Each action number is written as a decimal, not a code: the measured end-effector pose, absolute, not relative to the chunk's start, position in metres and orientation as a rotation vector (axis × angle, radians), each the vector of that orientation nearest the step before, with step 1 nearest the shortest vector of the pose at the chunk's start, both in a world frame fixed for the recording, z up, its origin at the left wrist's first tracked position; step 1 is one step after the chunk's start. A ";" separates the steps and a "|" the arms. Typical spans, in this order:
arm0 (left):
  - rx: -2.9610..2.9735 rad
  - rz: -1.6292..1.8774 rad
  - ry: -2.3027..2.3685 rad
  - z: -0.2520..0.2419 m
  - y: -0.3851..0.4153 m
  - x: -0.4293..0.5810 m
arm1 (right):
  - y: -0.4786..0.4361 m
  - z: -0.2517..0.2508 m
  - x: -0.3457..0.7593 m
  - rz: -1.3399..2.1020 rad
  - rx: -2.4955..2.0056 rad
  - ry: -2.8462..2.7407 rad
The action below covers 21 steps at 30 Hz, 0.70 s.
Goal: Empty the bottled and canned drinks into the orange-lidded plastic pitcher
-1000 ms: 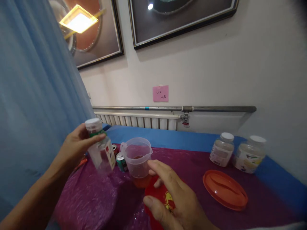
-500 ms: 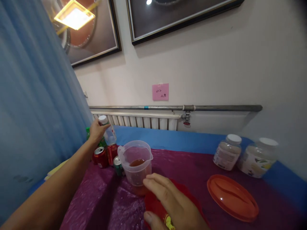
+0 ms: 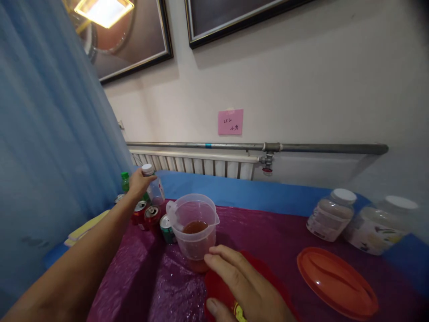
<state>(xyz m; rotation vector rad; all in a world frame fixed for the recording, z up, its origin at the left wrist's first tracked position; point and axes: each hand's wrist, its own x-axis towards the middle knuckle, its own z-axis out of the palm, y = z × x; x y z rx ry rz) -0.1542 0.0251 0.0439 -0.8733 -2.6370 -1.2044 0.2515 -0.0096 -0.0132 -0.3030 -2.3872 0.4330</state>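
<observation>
My left hand [image 3: 138, 183] is stretched far out to the back left and grips a small clear bottle [image 3: 153, 186] with a white cap, held among several drink cans [image 3: 151, 215] and beside a green-capped bottle [image 3: 125, 180]. My right hand [image 3: 244, 290] lies with fingers spread on a red object [image 3: 217, 290] at the near edge. Just beyond its fingertips stands a clear plastic measuring jug [image 3: 195, 229] with some brown liquid in it.
An orange oval lid [image 3: 337, 282] lies on the purple sheet [image 3: 268, 241] at the right. Two white-capped jars [image 3: 330, 215] [image 3: 378, 226] stand behind it on the blue cloth. A blue curtain [image 3: 50, 134] hangs at the left; a radiator and pipe [image 3: 254, 146] run along the wall.
My left hand has carried the clear bottle from in front of me out to the cans at the back left. My right hand has flattened on the red object.
</observation>
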 end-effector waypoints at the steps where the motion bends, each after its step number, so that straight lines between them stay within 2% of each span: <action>1: -0.864 -1.172 -2.664 0.041 0.026 -0.154 | -0.009 -0.014 0.251 0.436 -0.303 -2.399; 11: -0.861 -1.003 -2.784 0.016 0.030 -0.157 | -0.008 -0.021 0.247 0.453 -0.292 -2.504; 21: -0.911 -1.007 -2.768 0.008 0.028 -0.163 | -0.008 -0.020 0.245 0.450 -0.299 -2.544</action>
